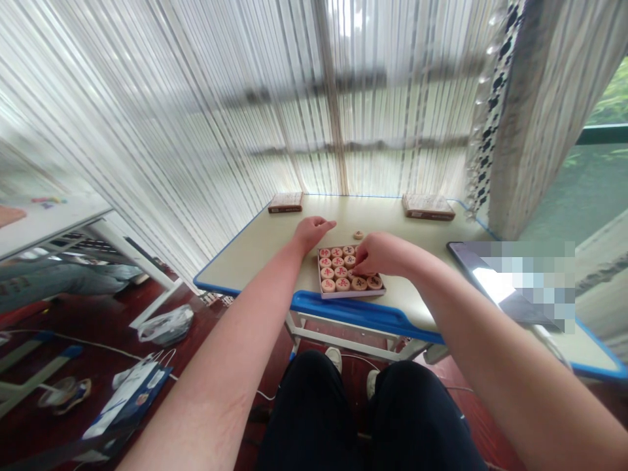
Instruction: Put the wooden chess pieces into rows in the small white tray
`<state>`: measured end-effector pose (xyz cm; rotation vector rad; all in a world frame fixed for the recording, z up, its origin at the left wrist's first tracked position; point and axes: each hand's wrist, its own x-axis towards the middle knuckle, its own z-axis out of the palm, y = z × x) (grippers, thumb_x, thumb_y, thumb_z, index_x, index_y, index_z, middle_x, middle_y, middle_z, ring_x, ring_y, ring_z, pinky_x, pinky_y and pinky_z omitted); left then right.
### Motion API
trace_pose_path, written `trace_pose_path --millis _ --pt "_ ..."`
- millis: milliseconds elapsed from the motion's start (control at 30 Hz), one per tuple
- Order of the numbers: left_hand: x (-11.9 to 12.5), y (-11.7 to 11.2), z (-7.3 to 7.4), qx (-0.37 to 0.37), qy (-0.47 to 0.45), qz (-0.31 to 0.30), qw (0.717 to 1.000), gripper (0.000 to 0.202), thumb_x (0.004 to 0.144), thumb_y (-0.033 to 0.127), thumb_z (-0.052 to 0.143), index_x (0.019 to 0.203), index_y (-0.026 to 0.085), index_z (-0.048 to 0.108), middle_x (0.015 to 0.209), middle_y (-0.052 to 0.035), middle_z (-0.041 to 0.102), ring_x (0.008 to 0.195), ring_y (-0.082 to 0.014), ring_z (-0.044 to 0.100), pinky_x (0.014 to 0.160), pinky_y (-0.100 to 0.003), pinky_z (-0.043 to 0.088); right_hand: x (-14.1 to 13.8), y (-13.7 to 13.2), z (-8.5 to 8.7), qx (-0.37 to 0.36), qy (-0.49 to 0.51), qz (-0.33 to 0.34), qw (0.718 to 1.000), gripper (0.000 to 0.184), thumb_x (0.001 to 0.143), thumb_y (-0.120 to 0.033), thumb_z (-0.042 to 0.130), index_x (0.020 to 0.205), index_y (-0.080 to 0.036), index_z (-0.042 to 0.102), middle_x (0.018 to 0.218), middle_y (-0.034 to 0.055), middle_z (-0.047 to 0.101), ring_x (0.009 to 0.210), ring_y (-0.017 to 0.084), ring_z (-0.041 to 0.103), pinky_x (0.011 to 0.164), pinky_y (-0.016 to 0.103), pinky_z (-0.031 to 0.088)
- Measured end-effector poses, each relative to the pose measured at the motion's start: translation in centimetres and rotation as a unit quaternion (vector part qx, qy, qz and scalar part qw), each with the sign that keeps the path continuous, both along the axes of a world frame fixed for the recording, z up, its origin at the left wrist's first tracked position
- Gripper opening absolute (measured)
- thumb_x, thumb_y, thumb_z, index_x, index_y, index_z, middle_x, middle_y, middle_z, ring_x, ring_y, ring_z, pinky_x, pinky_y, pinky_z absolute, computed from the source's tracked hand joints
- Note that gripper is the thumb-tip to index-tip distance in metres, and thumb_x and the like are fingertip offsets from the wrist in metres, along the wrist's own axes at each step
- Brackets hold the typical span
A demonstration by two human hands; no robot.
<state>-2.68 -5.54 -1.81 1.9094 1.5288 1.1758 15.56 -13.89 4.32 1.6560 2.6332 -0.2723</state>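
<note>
A shallow open box [354, 293] stands at the table's near edge, with round wooden Chinese chess pieces [342, 273] in rows, marked with red and black characters. My right hand [379, 254] reaches over the box's right side, its fingers pinched down at a piece among the rows. It hides several of the pieces beneath. My left hand [314, 233] rests just beyond the box's far left corner, its fingers curled together and nothing visible in them. One loose chess piece [358, 235] lies on the table behind the box.
Two flat boxes, a left one [286, 202] and a right one [428, 207], lie at the table's [245, 260] back edge. A dark tablet-like device [471, 256] is at the right. A string curtain [220, 131] hangs behind. At the left are another table [73, 219] and another person's hand [10, 215].
</note>
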Motion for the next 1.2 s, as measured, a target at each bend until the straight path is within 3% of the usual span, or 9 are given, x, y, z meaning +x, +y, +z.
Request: trace_pose_path --millis 300,800,1200 --pt "0.1 -0.2 0.1 -0.006 -0.009 0.004 1.0 0.045 0.063 0.058 0.052 0.063 0.015 0.064 0.053 0.0008 0.05 0.055 -0.0115 0.043 0.054 -0.025 0.033 -0.4 0.0 -0.3 0.004 -0.034 -0.033 0.999 0.047 0.058 -0.057 0.057 0.08 -0.018 0.071 0.077 0.0093 0.067 0.063 0.018 0.057 0.048 0.023 0.037" --pt "-0.1 0.1 -0.1 -0.008 -0.007 -0.007 1.0 0.046 0.063 0.058 0.051 0.065 0.014 0.064 0.053 0.001 0.05 0.055 -0.011 0.042 0.055 -0.025 0.033 0.0 -0.3 0.7 -0.051 0.013 -0.016 0.999 0.03 0.061 -0.041 0.058 0.077 -0.019 0.071 0.067 0.0044 0.065 0.059 0.015 0.056 0.049 0.023 0.037" --pt "0.1 -0.2 0.2 -0.012 -0.008 0.0 1.0 0.045 0.063 0.057 0.052 0.065 0.014 0.065 0.053 0.0004 0.051 0.055 -0.0115 0.043 0.055 -0.026 0.032 -0.6 0.0 -0.2 0.021 -0.039 -0.043 0.998 0.054 0.056 -0.059 0.058 0.087 -0.016 0.069 0.079 0.0113 0.065 0.068 0.021 0.058 0.05 0.026 0.039"
